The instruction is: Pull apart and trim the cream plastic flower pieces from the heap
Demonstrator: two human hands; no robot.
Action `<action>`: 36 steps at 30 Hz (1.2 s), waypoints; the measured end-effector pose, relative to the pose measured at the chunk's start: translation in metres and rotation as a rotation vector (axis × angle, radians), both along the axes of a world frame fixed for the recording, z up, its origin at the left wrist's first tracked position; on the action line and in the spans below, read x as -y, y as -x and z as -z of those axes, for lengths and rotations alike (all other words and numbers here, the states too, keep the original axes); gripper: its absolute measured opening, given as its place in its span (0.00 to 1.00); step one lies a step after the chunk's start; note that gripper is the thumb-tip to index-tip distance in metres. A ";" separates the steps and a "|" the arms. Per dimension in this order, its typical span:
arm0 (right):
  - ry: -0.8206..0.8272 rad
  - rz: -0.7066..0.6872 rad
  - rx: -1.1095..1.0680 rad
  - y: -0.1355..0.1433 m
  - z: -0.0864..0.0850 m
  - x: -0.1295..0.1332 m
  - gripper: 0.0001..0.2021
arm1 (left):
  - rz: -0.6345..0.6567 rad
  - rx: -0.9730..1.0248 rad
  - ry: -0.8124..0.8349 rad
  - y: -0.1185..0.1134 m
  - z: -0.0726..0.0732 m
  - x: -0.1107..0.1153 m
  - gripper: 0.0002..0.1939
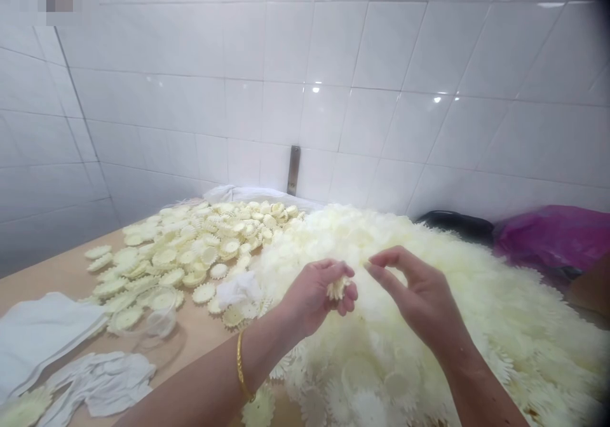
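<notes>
My left hand (324, 290), with a gold bracelet (242, 363) on the wrist, is closed around a small cream-coloured frilly piece (338, 288). Just to its right, my right hand (419, 293) has thumb and index fingertips pinched together; what they hold, if anything, is too small to make out. The hands are apart, both above a large heap of pale, thin, frilly-edged discs (476, 287). Left of that heap lies a pile of thicker cream discs with scalloped edges (190, 243).
Crumpled white cloths (105, 379) and a folded white cloth (45, 335) lie at the lower left of the tan table (190, 341), near a clear plastic ring-shaped item (143, 312). A magenta bag (553, 233) and a black object (457, 223) sit at right, against the tiled wall (267, 109).
</notes>
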State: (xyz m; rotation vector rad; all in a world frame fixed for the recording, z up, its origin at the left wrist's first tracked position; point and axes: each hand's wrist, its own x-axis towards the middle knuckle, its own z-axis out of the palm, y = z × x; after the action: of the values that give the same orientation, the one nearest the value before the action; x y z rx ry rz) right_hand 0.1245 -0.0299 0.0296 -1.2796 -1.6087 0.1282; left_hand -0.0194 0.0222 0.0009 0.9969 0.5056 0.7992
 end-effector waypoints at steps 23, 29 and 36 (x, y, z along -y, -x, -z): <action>0.081 -0.135 0.149 0.005 0.011 -0.008 0.09 | -0.016 0.121 0.117 -0.006 -0.002 0.005 0.20; 0.382 -0.277 -0.290 0.004 0.007 -0.008 0.09 | -0.106 0.026 -0.154 -0.004 -0.001 0.006 0.14; 0.363 -0.217 -0.258 0.006 0.007 -0.010 0.10 | -0.265 -0.037 -0.081 -0.006 0.003 0.003 0.12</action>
State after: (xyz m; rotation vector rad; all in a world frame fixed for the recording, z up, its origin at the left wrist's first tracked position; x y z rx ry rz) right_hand 0.1182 -0.0203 0.0225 -1.2916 -1.5367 0.7196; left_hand -0.0133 0.0194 -0.0016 1.0336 0.6501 1.0463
